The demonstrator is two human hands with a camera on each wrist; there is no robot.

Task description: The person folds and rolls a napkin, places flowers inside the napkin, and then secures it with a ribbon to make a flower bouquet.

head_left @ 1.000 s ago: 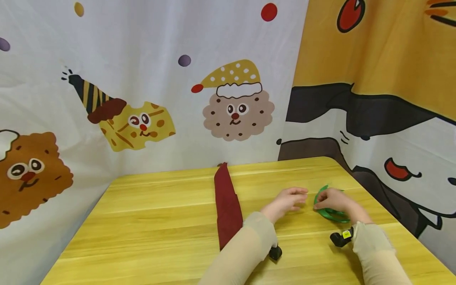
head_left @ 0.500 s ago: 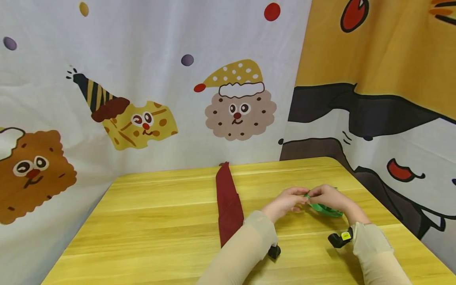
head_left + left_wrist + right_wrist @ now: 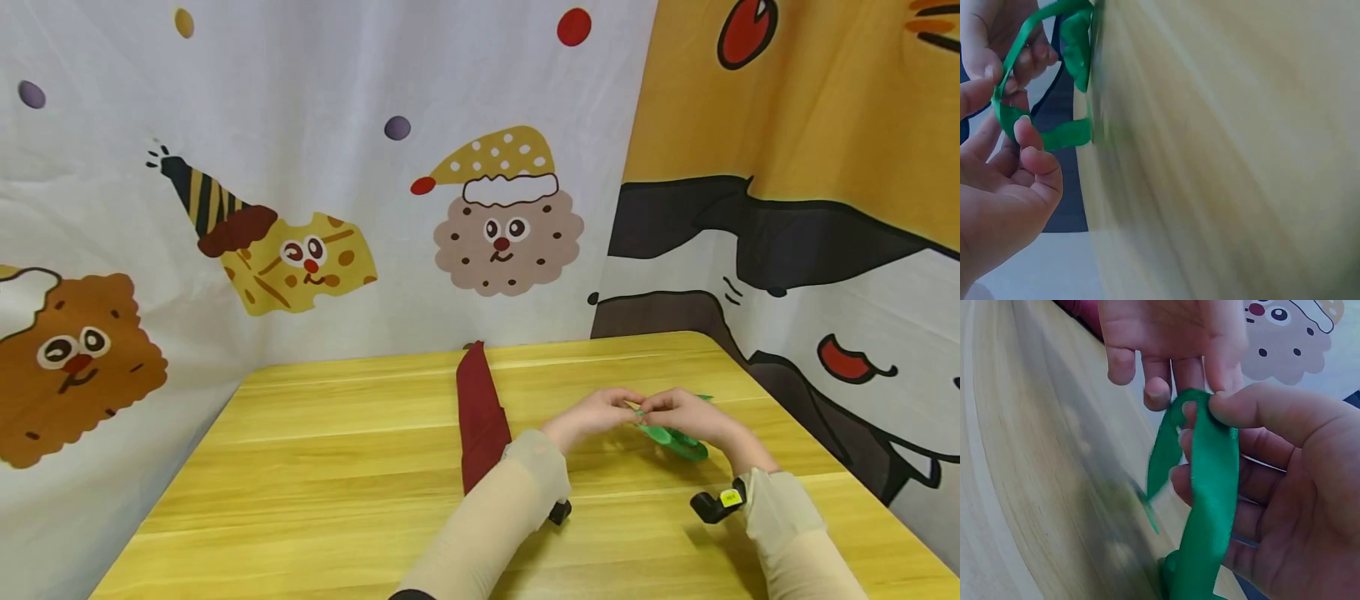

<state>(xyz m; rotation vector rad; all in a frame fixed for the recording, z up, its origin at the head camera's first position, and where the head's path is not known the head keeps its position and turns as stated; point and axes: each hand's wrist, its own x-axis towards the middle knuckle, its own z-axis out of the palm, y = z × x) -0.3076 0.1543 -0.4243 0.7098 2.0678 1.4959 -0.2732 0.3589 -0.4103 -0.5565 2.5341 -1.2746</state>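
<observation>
A glossy green ribbon (image 3: 681, 445) hangs in loops from both hands over the right part of the table. My right hand (image 3: 686, 414) pinches it between thumb and fingers; the right wrist view shows the thumb pressed on a fold of the ribbon (image 3: 1210, 487). Fingertip to fingertip with it, my left hand (image 3: 592, 416) pinches the ribbon at the same spot, its other fingers loosely bent. In the left wrist view, the ribbon (image 3: 1067, 134) runs past the left fingers and its loops drop toward the tabletop. Part of the left grip is hidden behind the fingers.
The yellow wood-grain table (image 3: 315, 467) stands against a cartoon-printed curtain (image 3: 315, 100). A long, folded dark red cloth (image 3: 480, 417) lies left of the hands, its near end behind the left sleeve (image 3: 487, 517). Each wrist carries a small black camera (image 3: 716, 504).
My right hand has lifted the green ribbon and brought it left to my left hand. The fingertips now meet at the ribbon, and its loops have shifted left with the hand.
</observation>
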